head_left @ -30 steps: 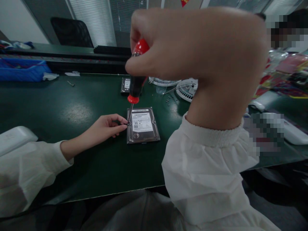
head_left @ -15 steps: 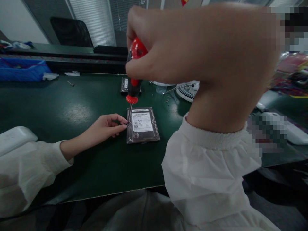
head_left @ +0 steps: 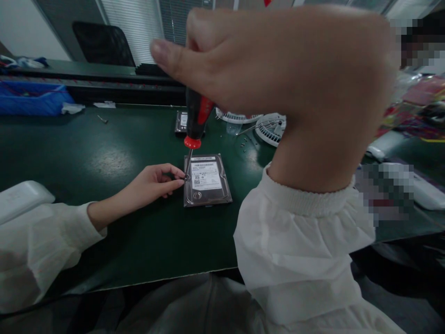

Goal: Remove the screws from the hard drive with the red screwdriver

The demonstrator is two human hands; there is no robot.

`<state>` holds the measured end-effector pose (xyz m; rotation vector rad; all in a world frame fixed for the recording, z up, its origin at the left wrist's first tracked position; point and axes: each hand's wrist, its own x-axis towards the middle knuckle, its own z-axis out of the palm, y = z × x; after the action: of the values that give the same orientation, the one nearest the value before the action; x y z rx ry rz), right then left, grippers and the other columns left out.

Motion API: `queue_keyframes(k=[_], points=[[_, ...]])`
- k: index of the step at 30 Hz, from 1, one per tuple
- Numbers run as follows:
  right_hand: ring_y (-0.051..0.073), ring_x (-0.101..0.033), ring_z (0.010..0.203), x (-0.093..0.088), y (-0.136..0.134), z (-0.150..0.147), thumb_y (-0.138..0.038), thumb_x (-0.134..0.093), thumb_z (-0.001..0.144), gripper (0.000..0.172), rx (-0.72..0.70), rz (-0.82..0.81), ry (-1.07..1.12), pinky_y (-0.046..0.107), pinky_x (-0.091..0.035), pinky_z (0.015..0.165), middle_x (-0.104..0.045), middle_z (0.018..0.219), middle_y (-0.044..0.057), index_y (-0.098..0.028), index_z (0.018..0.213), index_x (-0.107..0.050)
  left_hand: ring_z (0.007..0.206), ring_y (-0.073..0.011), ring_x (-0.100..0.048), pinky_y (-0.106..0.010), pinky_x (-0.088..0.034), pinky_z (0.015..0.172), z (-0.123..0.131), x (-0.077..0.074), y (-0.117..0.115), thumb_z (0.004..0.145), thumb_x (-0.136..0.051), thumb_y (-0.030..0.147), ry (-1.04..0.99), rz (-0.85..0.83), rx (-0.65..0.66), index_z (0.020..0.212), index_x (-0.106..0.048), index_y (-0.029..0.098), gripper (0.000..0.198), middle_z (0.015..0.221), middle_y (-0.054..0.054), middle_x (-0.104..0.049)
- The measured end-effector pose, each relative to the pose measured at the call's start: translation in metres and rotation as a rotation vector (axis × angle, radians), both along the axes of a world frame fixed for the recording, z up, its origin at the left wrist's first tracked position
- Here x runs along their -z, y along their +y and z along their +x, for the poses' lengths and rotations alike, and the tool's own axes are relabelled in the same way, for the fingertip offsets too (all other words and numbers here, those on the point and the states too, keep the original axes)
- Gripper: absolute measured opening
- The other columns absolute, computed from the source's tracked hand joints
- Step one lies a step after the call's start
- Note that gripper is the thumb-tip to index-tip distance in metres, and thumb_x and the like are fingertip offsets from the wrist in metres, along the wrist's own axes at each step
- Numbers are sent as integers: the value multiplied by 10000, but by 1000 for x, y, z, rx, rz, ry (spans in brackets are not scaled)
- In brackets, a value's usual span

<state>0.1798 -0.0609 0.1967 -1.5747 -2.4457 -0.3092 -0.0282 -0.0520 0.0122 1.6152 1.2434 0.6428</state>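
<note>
A hard drive with a white label lies flat on the dark green table. A red and black screwdriver stands over it, slightly tilted, its tip at the drive's left edge. High above, my right hand is closed round the top of the handle, its thumb stretched out to the left, off the handle. My left hand rests at the drive's left edge with thumb and forefinger close together by the screwdriver's tip. Whatever is between those fingertips is too small to make out.
A second hard drive lies behind, partly covered by the screwdriver. White round grilles, a small clear cup and several loose screws are to its right. A blue bin stands far left, a white device near left.
My right thumb has come off the screwdriver's handle and now points left. The handle has turned, showing more black at the front. My left hand and the drive have hardly moved.
</note>
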Motion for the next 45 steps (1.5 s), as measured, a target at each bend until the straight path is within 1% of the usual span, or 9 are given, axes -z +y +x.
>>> queue_keyframes(k=[5,11,15,21,26,29,33,40,45], points=[[394,-537,1350,0,1,3,-491,-260,930,585,-24,69,-101,553,-434,1068,-609,1379,58,-224,1381,-520,549,-88,-559,-195,-469,485,1,-1,0,753,-764,451,12,-7,-7,946,-677,186,339,752,15,-690],[348,-556,1337,1,0,0,-681,-189,949,678,-64,3,-15,514,-396,1141,-616,1367,15,-203,1247,-566,545,-86,-558,-190,-461,477,-1,3,1,772,-761,452,6,9,7,952,-674,197,323,739,24,-682],[353,-545,1352,2,4,2,-588,-255,966,565,-55,48,-9,511,-417,1119,-627,1357,10,-187,1115,-626,538,-83,-550,-185,-452,469,0,1,0,763,-764,436,12,-3,-7,949,-672,193,320,723,28,-674],[344,-598,1261,-2,2,5,-604,-275,889,611,-23,40,-83,491,-444,1072,-641,1272,50,-225,1311,-502,544,-83,-551,-189,-459,476,0,-1,-1,759,-764,435,9,1,0,946,-676,189,321,744,21,-684],[391,-544,1322,-3,3,4,-708,-197,896,706,-28,34,-89,543,-403,1092,-624,1310,39,-220,1189,-615,532,-84,-544,-192,-454,471,0,-1,-1,751,-762,444,16,-6,-14,946,-674,190,332,718,26,-671],[417,-541,1317,-1,3,6,-571,-289,876,596,-17,61,-92,575,-424,1034,-621,1323,55,-238,1268,-590,534,-88,-547,-195,-453,466,1,-1,-1,748,-757,452,23,-7,-14,944,-674,192,335,724,22,-676],[425,-570,1278,1,1,7,-511,-322,822,670,20,83,-124,586,-448,977,-625,1330,63,-302,1449,-435,535,-83,-544,-191,-453,467,1,0,0,745,-760,451,12,-3,-8,946,-676,190,340,740,19,-684],[443,-526,1340,3,10,7,-582,-261,884,598,-11,89,-104,619,-422,1030,-609,1374,84,-213,1200,-610,545,-80,-553,-180,-461,480,0,2,0,763,-758,442,19,-5,-8,966,-676,187,336,744,17,-684],[405,-597,1263,1,5,9,-492,-348,793,583,30,91,-115,574,-467,972,-654,1257,67,-279,1309,-515,536,-87,-548,-195,-464,475,-1,3,1,749,-763,463,10,10,-7,951,-679,193,347,734,17,-678]])
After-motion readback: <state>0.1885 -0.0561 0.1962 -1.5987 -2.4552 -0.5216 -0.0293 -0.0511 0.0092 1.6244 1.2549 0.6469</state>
